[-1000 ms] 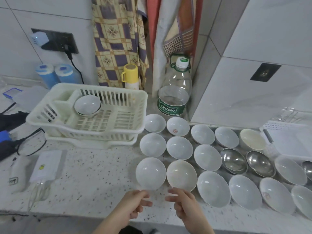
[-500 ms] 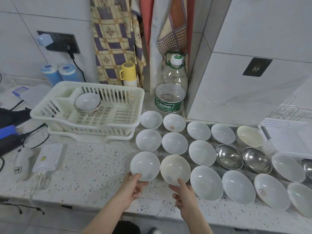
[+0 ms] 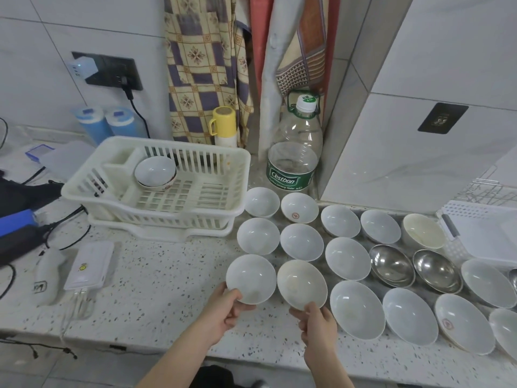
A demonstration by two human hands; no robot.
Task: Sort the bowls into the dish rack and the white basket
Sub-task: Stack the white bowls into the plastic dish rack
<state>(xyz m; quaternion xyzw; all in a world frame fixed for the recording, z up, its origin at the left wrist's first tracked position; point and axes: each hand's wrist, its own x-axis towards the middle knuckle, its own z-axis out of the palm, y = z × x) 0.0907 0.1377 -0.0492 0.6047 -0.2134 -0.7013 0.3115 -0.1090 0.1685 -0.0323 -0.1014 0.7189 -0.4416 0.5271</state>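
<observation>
The left hand (image 3: 223, 310) pinches the near rim of a white bowl (image 3: 251, 278) at the front of the desk (image 3: 156, 289); the right hand (image 3: 317, 322) pinches the cream bowl (image 3: 301, 284) just beside it, its fingers partly hidden beneath. One bowl (image 3: 155, 172) sits in the dish rack (image 3: 218, 169). The white basket (image 3: 486, 233) is cut off at the right edge.

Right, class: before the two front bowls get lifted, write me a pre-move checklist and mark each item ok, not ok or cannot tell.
1. Left hand grips the white bowl at its near rim: ok.
2. Right hand pinches the cream bowl: ok.
3. Room in the dish rack beside the bowl already inside: ok.
4. White basket interior free: cannot tell.
5. Neighbouring bowls clear of the lift: cannot tell.
</observation>
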